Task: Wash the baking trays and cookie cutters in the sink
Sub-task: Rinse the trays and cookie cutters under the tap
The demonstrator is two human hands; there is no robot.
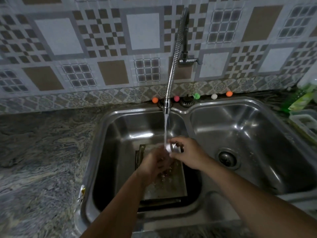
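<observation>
A double steel sink (pixel 103 152) fills the middle of the view. Baking trays (pixel 164 188) lie stacked in its left basin, wet and partly hidden by my hands. Water runs from the flexible tap (pixel 167 107) onto a small shiny metal cookie cutter (pixel 172 147). My right hand (pixel 188 152) pinches that cutter under the stream. Just below and left of it, my left hand (pixel 155 162) has its fingers curled against the cutter's lower side; blur hides whether it holds anything.
The right basin (pixel 257 134) has only its drain (pixel 227 158). Small coloured balls (pixel 176 98) line the sink's back edge. A green bottle (pixel 301 100) and a clear lidded box (pixel 303 122) stand at the right. Marbled counter (pixel 42 152) spreads to the left.
</observation>
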